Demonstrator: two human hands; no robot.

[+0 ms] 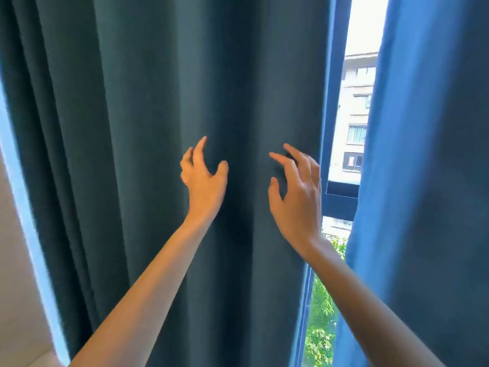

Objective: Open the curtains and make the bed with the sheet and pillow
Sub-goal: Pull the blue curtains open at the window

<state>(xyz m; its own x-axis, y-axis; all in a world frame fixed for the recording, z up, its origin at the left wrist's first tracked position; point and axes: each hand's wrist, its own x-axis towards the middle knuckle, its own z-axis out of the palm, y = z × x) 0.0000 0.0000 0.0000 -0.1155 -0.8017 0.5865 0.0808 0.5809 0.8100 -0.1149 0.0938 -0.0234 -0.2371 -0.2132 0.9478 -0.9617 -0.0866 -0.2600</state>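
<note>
A dark teal left curtain (164,128) fills most of the view, hanging in broad folds. A brighter blue right curtain (428,181) hangs at the right. Between them a narrow gap shows the window (354,144). My left hand (205,178) is raised against the left curtain, fingers spread and curled, holding nothing. My right hand (297,192) is beside it near that curtain's right edge, fingers apart, fingertips touching the cloth. No bed, sheet or pillow is in sight.
Through the gap I see a pale building (357,107), a dark window frame bar (341,197) and green foliage (321,321) below. A light wall (18,274) borders the curtain at the lower left.
</note>
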